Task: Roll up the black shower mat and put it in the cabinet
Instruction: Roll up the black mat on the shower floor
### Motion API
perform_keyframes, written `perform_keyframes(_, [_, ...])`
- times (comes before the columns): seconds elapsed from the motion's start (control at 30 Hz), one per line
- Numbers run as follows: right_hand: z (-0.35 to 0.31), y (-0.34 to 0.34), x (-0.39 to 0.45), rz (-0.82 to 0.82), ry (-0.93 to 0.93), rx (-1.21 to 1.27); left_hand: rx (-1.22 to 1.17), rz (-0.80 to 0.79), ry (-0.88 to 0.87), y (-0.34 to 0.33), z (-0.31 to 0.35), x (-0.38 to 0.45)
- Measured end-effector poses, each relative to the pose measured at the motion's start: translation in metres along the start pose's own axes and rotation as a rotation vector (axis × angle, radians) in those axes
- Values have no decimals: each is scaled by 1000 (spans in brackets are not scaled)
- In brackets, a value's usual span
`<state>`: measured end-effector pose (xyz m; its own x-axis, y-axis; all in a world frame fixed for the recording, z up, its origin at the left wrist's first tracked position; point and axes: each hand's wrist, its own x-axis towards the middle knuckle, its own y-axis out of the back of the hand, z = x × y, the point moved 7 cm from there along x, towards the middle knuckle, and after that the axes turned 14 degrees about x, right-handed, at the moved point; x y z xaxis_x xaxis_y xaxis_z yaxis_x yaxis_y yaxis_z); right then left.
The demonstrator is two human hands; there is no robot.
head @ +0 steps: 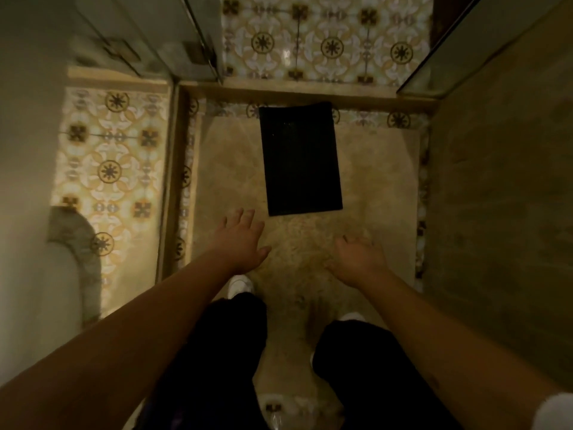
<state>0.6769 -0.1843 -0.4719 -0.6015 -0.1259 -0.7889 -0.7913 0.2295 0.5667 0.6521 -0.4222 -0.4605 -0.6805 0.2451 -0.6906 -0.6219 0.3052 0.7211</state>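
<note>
The black shower mat (300, 159) lies flat and unrolled on the beige floor, its far edge against the raised shower threshold. Both my arms reach forward and down toward it. My left hand (241, 240) hovers just short of the mat's near left corner, fingers spread and straight, holding nothing. My right hand (359, 257) is lower and to the right of the mat's near edge, palm turned partly up, fingers relaxed and empty. Neither hand touches the mat. No cabinet is in view.
A raised stone threshold (310, 93) runs across beyond the mat, with patterned tiles (328, 41) behind it. Glass panels (198, 35) stand at the upper left and upper right. A wall (502, 197) closes the right side. My legs and white shoes (240, 285) stand below.
</note>
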Motion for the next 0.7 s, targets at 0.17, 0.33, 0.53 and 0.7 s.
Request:
perform_keyframes(0.17, [41,-56,132,10,-1,17,11,10,-43,-90,9,119])
perform_keyframes(0.33, [78,-106,265,60,39,21,59,10,-84,-163,15,253])
perform_keyframes(0.53, [83,-131,370,173,204,-211,165,184,-202,-219,40,360])
perform_keyframes(0.7, [79,-134,393,262,251,-252,199,255,-172,-232,45,368])
